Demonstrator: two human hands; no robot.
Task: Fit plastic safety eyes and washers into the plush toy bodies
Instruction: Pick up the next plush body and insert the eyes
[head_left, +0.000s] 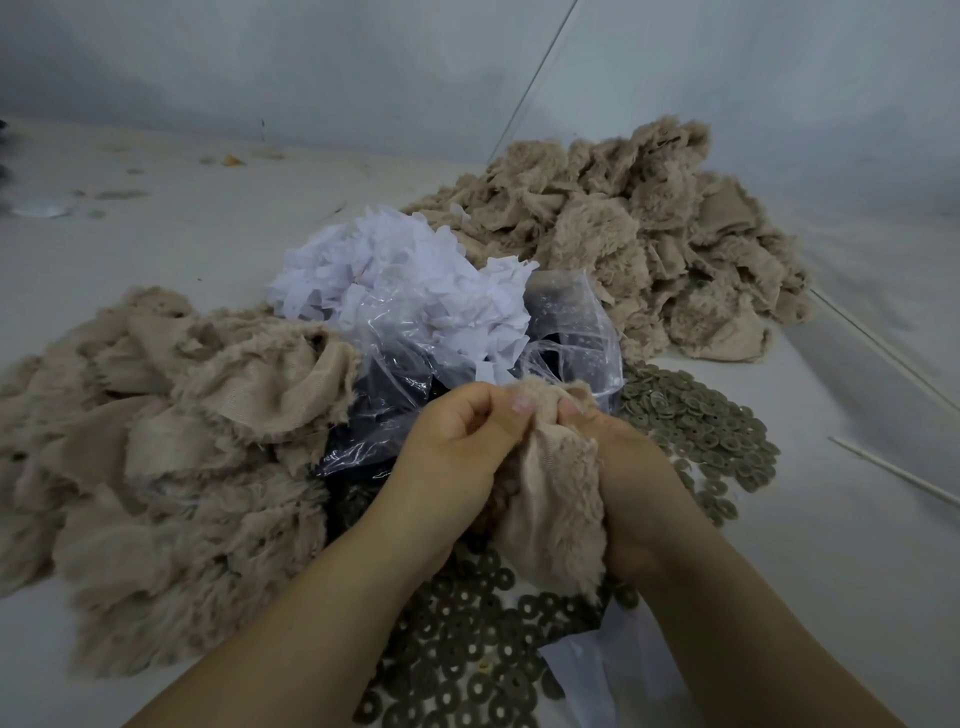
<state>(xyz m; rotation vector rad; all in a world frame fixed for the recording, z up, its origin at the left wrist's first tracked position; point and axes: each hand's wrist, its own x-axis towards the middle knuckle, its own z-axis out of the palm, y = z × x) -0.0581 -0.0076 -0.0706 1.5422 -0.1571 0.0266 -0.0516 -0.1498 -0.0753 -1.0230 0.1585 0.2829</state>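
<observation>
Right now both hands work one plush body (540, 499) near the middle of the desk (857, 571). The left hand (457, 447) pinches its upper edge between thumb and curled fingers; the right hand (623, 467) grips the same bunched edge from the right side, fingers wrapped into the fabric. The body hangs between them, knit backing partly turned out, above a spread of washers (467, 649).

No eye or washer shows at the pinch point, so I cannot tell whether one sits inside the fold. If one does, the likely trouble is a post pushed in askew, or a washer seated crooked, because the pile hides the hole and the fabric is crumpled tight. A slipping pinch could also drop a small part into the loose washers, where it would be hard to find.

A clear bag (566, 332) lies open just beyond the hands with dark contents, probably eyes, though they are too blurred to name. White scraps (395, 275) spill from plastic beside it. Plush heaps lie at left (171, 441) and far right (649, 244).
</observation>
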